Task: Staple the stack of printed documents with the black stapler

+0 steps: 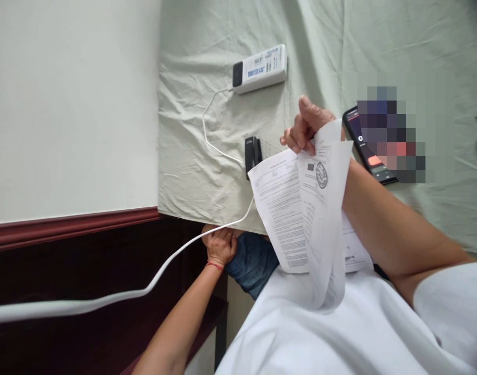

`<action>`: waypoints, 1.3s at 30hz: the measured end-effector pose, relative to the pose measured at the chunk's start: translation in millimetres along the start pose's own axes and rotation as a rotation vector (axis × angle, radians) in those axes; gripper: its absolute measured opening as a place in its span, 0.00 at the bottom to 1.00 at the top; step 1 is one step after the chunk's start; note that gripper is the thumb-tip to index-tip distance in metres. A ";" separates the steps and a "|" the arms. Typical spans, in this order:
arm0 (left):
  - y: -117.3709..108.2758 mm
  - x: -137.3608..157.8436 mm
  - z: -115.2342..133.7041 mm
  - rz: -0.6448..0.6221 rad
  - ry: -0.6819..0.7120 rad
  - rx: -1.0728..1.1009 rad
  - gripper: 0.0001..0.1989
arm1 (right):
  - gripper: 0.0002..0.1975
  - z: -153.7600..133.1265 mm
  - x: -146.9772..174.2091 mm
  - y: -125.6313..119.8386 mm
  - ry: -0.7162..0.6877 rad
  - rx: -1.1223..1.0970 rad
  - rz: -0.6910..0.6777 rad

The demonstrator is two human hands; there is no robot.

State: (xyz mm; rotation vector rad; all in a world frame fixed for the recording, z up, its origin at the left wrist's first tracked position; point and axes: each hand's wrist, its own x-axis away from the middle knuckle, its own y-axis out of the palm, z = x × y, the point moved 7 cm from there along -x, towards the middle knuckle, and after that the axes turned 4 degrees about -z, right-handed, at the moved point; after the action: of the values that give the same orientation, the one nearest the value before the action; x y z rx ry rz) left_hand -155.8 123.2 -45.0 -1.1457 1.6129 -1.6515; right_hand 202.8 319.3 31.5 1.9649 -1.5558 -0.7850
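Printed paper sheets (281,208) lie partly on the cloth-covered table and lean over its edge toward my white shirt. My right hand (312,122) has its fingers closed on the upper edge of one page (328,219), which is lifted and curls over. That page carries a round dark stamp and a small square mark. Below the table edge, my left hand (221,246), with a red string at the wrist, rests over my bare knee beside blue denim shorts (252,263). Its fingers lie over the knee, holding nothing. A black stapler (253,158) touches or nearly touches the sheets' upper left corner.
A white power bank (260,69) stands farther back on the green tablecloth (191,47). Its white cable (171,260) runs behind the papers and off to the lower left. A phone (373,151), partly pixelated, lies right of my right hand. A pale wall (70,104) borders the left.
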 end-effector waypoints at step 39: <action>4.3 1.5 -3.5 -0.052 -0.053 0.001 0.13 | 0.36 1.1 2.7 -0.5 0.002 0.097 0.048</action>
State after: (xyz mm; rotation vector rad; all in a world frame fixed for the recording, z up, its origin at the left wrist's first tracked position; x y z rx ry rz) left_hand -160.2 123.1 -48.6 -1.2304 1.5611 -1.6398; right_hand 202.8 316.7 30.0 1.9880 -1.6622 -0.6994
